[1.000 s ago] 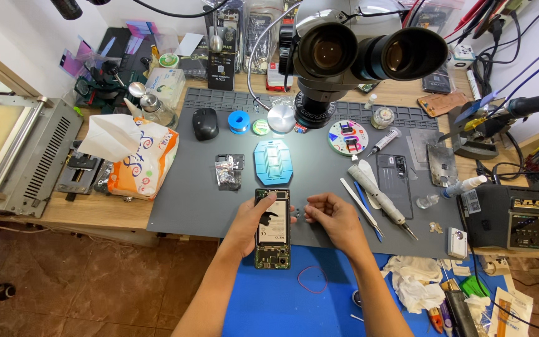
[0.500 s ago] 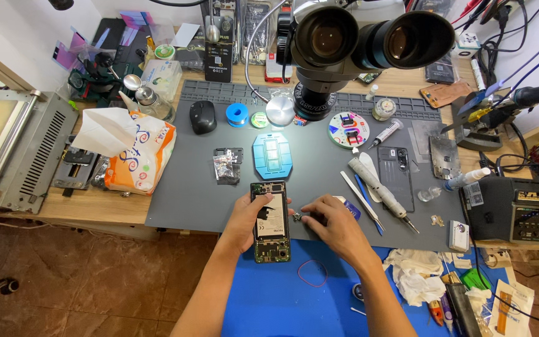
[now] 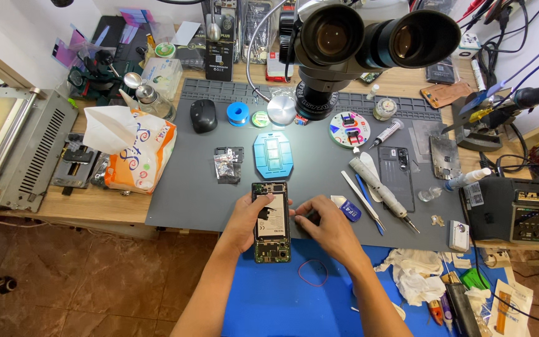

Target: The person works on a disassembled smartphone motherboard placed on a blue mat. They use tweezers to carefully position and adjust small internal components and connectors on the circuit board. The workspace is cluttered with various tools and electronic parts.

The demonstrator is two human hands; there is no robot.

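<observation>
On grey rubbery mat [image 3: 188,193], left hand [image 3: 244,218] gripping rectangular opened phone [image 3: 271,221], right hand [image 3: 325,224] grip unclear beside it.

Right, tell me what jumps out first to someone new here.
The big black stereo microscope looms at top centre over the grey work mat. Below it, the left hand and right hand flank an opened phone at the mat's near edge. An orange-and-white tissue pack sits left.

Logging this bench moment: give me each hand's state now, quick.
Left hand: fingers around the left edge of the opened phone, steadying it on the grey mat.
Right hand: fingertips at the phone's right edge; any tool cannot be told.
</observation>
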